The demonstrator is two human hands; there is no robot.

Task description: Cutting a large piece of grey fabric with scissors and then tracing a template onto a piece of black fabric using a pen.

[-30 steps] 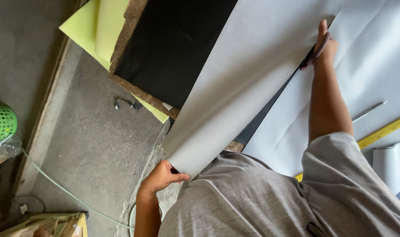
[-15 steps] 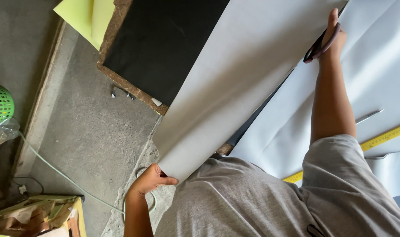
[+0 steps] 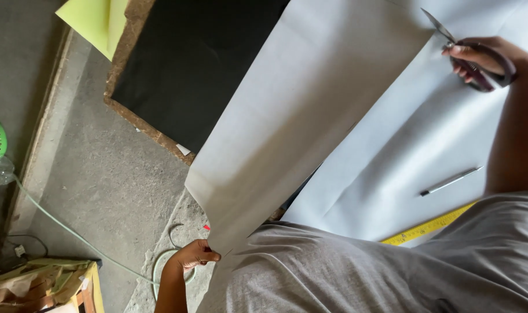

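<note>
most of the grey sheet [image 3: 310, 116] looks cut; right hand [image 3: 478, 61] grips scissors [image 3: 461, 46] at its far end; left hand [image 3: 197, 255] pinches the near corner.

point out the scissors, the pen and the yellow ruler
scissors [image 3: 469, 58]: head view, on the dark handles in the right hand.
pen [image 3: 449, 181]: head view, mid-barrel, lying on the pale sheet.
yellow ruler [image 3: 429, 228]: head view, on its visible stretch beside the grey shirt.
</note>
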